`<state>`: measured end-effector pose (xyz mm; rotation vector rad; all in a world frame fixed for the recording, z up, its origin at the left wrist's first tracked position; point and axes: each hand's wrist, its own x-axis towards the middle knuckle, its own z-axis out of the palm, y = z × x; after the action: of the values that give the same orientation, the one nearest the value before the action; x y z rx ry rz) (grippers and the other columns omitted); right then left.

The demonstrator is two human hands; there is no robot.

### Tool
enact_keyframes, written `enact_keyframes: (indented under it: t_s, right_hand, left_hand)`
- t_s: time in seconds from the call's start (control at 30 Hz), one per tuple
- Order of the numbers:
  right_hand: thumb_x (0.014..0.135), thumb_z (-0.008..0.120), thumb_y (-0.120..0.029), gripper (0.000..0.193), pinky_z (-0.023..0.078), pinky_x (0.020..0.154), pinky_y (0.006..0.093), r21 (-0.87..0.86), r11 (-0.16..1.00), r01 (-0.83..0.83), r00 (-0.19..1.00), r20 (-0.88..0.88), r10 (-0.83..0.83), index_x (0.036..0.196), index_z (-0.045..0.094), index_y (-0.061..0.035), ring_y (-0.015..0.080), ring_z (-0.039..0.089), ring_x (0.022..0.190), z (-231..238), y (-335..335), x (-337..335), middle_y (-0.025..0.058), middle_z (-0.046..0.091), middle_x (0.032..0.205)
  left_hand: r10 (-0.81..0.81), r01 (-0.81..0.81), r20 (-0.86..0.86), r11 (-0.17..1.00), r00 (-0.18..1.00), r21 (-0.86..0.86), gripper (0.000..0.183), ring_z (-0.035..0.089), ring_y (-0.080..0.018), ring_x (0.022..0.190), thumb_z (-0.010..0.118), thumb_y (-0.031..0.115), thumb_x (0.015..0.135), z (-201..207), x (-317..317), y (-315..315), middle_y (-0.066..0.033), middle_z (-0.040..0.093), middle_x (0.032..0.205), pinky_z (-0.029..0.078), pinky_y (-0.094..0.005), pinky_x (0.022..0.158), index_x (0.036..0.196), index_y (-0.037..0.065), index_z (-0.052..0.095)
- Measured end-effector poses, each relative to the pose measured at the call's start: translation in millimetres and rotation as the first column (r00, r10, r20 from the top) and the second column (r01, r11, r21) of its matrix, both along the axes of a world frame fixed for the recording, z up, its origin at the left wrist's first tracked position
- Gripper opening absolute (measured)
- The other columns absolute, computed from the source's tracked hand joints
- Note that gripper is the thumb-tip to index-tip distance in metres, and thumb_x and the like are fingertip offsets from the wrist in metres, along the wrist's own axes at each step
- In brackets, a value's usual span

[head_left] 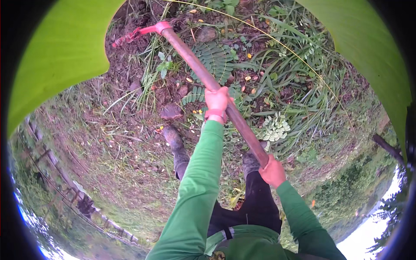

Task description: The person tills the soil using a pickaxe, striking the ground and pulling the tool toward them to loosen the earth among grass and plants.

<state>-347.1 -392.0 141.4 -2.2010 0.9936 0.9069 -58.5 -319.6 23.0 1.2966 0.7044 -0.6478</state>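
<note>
A long-handled hoe (194, 65) slants across the middle of the view, from far left to near right. Its red head (149, 29) is at the far end, the blade smeared with soil and close over dark, loose earth. My left hand (216, 100), with a red band at the wrist, is wrapped round the middle of the wooden handle. Lower down, my right hand (273, 171) grips the handle's near end. Both arms are in green sleeves. Under the handle lie a fern-like leafy sprig (213, 60) and long cut or bent grass (286, 97).
My muddy boots (174, 141) stand apart on the grassy soil. A stone (171, 112) lies just beyond the left boot. Broad green sheets (65, 56) frame the top corners. A fence-like row of rails (52, 160) runs at the left, and a dark branch (387, 147) is at the right.
</note>
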Motion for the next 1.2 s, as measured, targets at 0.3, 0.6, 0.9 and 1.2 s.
enact_keyframes:
  t_s: [0.3,0.6,0.9,1.2]
  right_hand:
    - [0.082,0.068,-0.024,0.056,0.055,0.067,0.0517,0.282,0.957,-0.068,0.998,0.035,0.060,0.116,0.037,0.0071,0.0452,0.068,0.073,88.0,117.1,55.7,0.0291,0.066,0.079]
    - [0.075,0.075,-0.027,0.056,0.054,0.076,0.0518,-0.029,0.997,-0.076,0.979,-0.193,0.069,0.119,0.047,-0.0068,0.0418,0.068,0.081,33.7,89.9,-126.5,0.0205,0.069,0.091]
    - [0.067,0.080,-0.011,0.046,0.049,0.083,0.0443,-0.139,0.951,-0.275,0.774,0.554,0.305,0.105,0.055,-0.0049,0.0339,0.063,0.093,-12.4,36.8,54.0,0.0134,0.063,0.096]
    - [0.072,0.076,-0.015,0.037,0.052,0.072,0.0447,-0.306,0.892,-0.332,0.444,0.784,0.434,0.099,0.052,-0.0086,0.0327,0.066,0.082,28.8,2.8,262.0,0.0114,0.063,0.087]
  left_hand:
    - [-0.181,0.028,-0.224,0.834,0.958,-0.552,0.019,0.059,-0.0195,0.060,0.069,0.010,0.082,9.7,89.2,122.3,-0.0069,0.058,0.074,0.057,-0.0384,0.059,0.091,0.005,0.053]
    - [0.006,-0.151,-0.363,0.915,0.932,-0.373,0.022,0.056,-0.0249,0.060,0.057,0.008,0.085,-8.2,-112.8,115.9,-0.0078,0.052,0.073,0.053,-0.0461,0.058,0.103,0.009,0.045]
    - [0.426,-0.315,0.300,0.880,0.853,-0.355,0.024,0.058,-0.0202,0.059,0.062,0.001,0.079,186.2,15.5,186.4,-0.0054,0.055,0.069,0.055,-0.0413,0.066,0.098,0.007,0.048]
    - [0.461,-0.348,0.698,0.884,0.548,-0.311,0.009,0.056,-0.0215,0.066,0.049,0.008,0.089,283.1,151.9,193.6,-0.0064,0.052,0.071,0.053,-0.0394,0.071,0.081,0.006,0.051]
